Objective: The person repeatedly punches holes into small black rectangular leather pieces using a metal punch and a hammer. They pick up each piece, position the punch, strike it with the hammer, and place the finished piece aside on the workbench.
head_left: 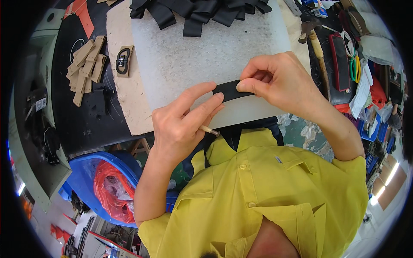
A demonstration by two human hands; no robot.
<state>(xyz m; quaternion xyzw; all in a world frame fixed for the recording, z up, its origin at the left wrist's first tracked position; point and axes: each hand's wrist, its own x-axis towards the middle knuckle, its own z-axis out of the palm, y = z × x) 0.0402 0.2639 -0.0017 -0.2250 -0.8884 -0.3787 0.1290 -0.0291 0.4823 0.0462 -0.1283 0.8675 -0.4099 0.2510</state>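
The black strip (pixel 229 91) at the frame's centre could skew or slip if the right hand (pixel 287 81) tugs unevenly; the wooden-handled tool (pixel 210 130) under the left hand (pixel 177 127) could snag it. The right thumb and forefinger pinch the strip closed. The left fingers are parted, touching its left end; whether they grip, I cannot tell.

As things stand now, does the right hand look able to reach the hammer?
Probably yes. The hammer lies to the right of the right hand, and nothing visible blocks the way between them. However, the hand pinches the black strip, which it would likely release first.
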